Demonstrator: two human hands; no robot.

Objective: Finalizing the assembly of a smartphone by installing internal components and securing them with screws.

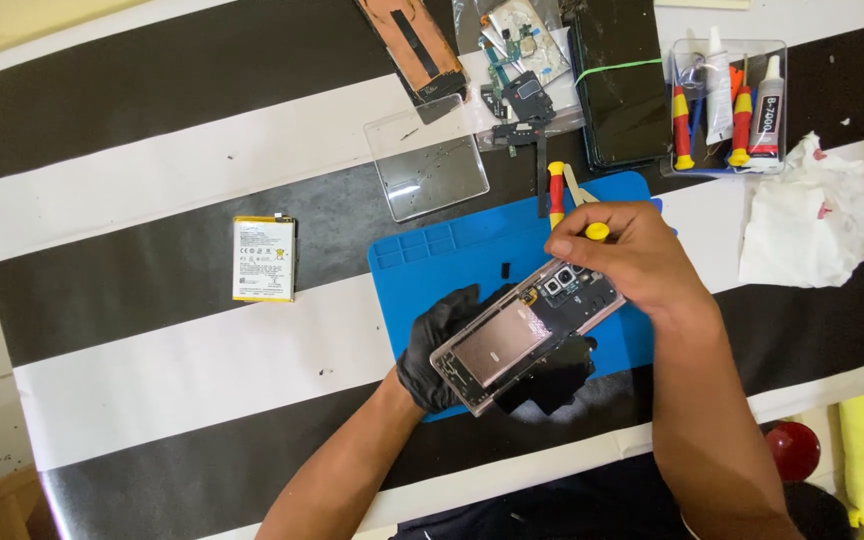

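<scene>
The opened phone frame (524, 338) lies tilted in your gloved left hand (452, 345), fingers curled under it, above the blue repair mat (432, 262). Your right hand (632, 255) pinches a yellow-capped screwdriver (597, 232) over its camera end. A loose battery (264, 258) lies well left on the striped surface (152, 190).

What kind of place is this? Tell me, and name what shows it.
Probably a phone repair bench: an opened phone held over a blue work mat, a loose battery on the striped table cover, and a tray of screwdrivers and glue.
</scene>
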